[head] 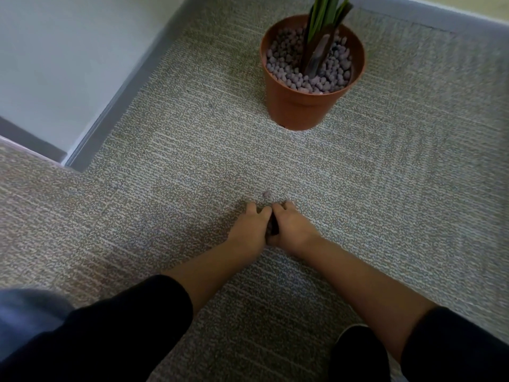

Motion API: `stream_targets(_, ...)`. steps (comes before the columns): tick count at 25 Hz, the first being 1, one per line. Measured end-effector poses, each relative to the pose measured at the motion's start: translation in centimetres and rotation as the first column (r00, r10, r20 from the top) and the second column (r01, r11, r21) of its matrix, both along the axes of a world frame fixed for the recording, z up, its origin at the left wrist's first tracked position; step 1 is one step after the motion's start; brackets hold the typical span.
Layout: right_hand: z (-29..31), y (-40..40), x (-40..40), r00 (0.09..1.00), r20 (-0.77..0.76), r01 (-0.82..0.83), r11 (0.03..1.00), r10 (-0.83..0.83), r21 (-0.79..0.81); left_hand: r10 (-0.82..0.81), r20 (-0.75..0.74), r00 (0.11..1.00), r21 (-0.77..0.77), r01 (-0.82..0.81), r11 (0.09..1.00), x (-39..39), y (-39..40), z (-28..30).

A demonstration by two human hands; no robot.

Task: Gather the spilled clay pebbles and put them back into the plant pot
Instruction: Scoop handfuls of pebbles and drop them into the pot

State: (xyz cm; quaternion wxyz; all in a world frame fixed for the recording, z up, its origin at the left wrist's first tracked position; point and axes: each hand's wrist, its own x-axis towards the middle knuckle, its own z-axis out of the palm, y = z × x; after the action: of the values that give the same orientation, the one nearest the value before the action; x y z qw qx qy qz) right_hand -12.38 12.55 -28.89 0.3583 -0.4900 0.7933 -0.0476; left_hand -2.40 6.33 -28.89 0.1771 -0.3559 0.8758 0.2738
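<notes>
The fingers of the left hand (pixel 249 226) and right hand (pixel 292 227) are curled down onto the carpet (pixel 385 188) and pressed side by side, just below centre of the frame, so a sort of cupped wall is formed between the palms. That's presumably done to scrape loose pebbles into one heap instead of chasing them one at a time. Something dark can be made out in the gap between the palms, but whether pebbles are actually gripped in there can't be told, it's too shadowed. One stray clay pebble (pixel 267 194) is left lying just above the fingertips, not touched.

Further out, the plant pot (pixel 300 106) is stood upright in the upper right of the frame, well apart from the hands. It's filled nearly to the rim with greyish-purple pebbles (pixel 286 67) packed around the stem of a green-leaved plant (pixel 325 20). A wall and skirting (pixel 115 106) are seen running along the upper left.
</notes>
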Motion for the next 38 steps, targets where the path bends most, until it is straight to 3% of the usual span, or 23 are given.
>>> stream_targets(8,-0.4,-0.7,-0.5,0.999,0.042,-0.004,0.999,0.005,-0.041,-0.057,0.062,0.996,0.065,0.053,0.996,-0.2,-1.5,0.2)
stream_targets(10,-0.2,-1.0,-1.1,0.986,0.133,0.106,0.993,-0.098,-0.055,-0.025,0.031,0.999,0.116,0.021,0.993,-0.5,-1.9,0.5)
stream_targets(12,0.2,-1.3,-1.7,0.886,0.352,0.313,0.950,-0.301,0.026,0.130,-0.004,0.991,0.218,-0.126,0.968,-0.6,-2.4,0.6)
stream_targets(13,0.5,-1.5,-2.1,0.760,0.487,0.441,0.892,-0.430,0.100,0.273,-0.001,0.962,0.323,-0.258,0.910,-0.6,-2.6,0.6)
stream_targets(15,0.8,-1.7,-2.8,0.455,0.648,0.616,0.741,-0.611,0.266,0.607,0.079,0.790,0.594,-0.526,0.608,-0.5,-3.0,0.7)
stream_targets(16,0.8,-1.6,-3.5,0.359,0.671,0.659,0.686,-0.649,0.310,0.712,0.126,0.691,0.679,-0.584,0.446,-0.7,-3.3,1.0)
stream_targets(18,1.0,-1.4,-4.6,0.242,0.699,0.694,0.623,-0.673,0.360,0.811,0.195,0.552,0.764,-0.604,0.227,-0.6,-4.1,1.9)
stream_targets(21,1.1,-1.1,-6.8,0.130,0.690,0.724,0.544,-0.712,0.424,0.844,0.237,0.480,0.840,-0.539,0.070,-0.7,-5.2,3.5)
stream_targets(25,3.0,-2.4,-9.3,0.020,0.697,0.808,0.422,-0.717,0.411,0.893,0.228,0.389,0.885,-0.464,-0.024,-2.5,-6.5,6.1)
stream_targets(28,7.9,-5.4,-11.1,-0.066,0.846,0.881,0.368,-0.529,0.298,0.955,0.192,0.225,0.943,-0.313,-0.116,-5.2,-8.3,9.2)
stream_targets(30,10.9,-7.4,-12.2,-0.142,0.920,0.900,0.340,-0.365,0.274,0.970,0.134,0.204,0.974,-0.207,-0.091,-7.3,-9.3,11.0)
stream_targets(33,13.6,-11.4,-13.7,-0.100,0.944,0.929,0.309,-0.315,0.202,0.975,0.021,0.220,0.998,-0.068,-0.006,-11.3,-11.0,14.4)
stream_targets(36,14.2,-13.9,-13.4,-0.064,0.940,0.931,0.320,-0.336,0.177,0.968,0.071,0.242,0.992,0.086,-0.094,-13.7,-12.7,15.0)
stream_targets(38,14.0,-13.3,-13.0,-0.069,0.943,0.933,0.312,-0.326,0.176,0.961,0.076,0.265,0.989,0.101,-0.107,-13.9,-13.2,14.4)
